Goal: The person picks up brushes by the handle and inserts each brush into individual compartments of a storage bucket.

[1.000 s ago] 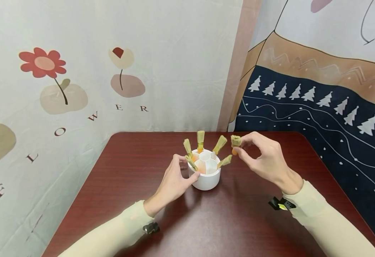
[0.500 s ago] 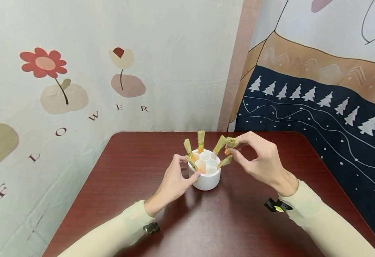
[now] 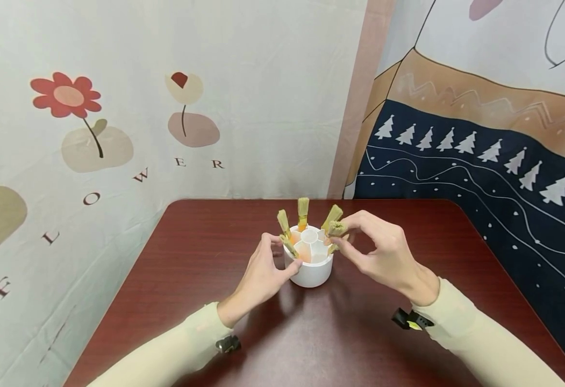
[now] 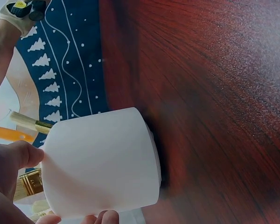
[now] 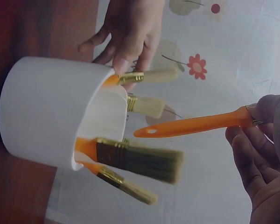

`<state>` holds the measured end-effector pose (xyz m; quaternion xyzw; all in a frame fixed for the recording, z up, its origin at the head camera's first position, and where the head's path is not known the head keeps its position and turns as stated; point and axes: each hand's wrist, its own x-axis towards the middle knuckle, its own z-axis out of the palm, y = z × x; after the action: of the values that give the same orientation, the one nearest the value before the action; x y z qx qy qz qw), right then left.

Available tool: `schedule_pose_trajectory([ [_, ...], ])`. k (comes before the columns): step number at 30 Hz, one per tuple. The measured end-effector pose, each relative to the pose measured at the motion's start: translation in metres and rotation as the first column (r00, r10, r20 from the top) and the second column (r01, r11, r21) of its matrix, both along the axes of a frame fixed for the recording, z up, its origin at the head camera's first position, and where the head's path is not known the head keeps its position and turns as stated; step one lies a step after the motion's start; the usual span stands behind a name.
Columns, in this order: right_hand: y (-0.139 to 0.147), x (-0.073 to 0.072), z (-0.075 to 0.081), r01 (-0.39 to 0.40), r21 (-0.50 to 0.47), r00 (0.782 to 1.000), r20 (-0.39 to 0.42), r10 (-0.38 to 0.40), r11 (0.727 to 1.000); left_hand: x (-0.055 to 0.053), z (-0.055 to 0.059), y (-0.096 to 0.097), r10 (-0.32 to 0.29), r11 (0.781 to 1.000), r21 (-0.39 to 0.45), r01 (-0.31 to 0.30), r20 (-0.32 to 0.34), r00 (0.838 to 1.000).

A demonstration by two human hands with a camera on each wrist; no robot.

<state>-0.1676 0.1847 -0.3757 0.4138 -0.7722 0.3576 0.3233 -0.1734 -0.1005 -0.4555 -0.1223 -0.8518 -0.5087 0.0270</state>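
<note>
A round white divided holder stands on the table with several paintbrushes in its compartments, bristles up and leaning outward. My left hand grips its left side, thumb at the front rim. In the left wrist view, fingertips lie against the holder's wall. My right hand pinches another paintbrush over the holder's right side. From the right wrist view, its orange handle points toward the holder's opening, apart from it. One brush in the holder sits close below that handle.
The dark red wooden table extends around the holder. Behind it hang a pale flower-print cloth and, at the right, a navy cloth with white trees. Each forearm wears a black wrist device.
My right hand has moved left and slightly down with the pinched paintbrush, from beside the holder to over its right side. The left hand and holder have stayed in place.
</note>
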Motion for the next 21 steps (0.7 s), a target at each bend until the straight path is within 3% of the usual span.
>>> schedule_pose_trajectory([
  [21, -0.015, 0.006, -0.018, -0.021, 0.102, 1.000, 0.025, 0.019, 0.995, 0.001, -0.001, 0.001, 0.003, 1.000, -0.001, -0.003, -0.003, 1.000],
])
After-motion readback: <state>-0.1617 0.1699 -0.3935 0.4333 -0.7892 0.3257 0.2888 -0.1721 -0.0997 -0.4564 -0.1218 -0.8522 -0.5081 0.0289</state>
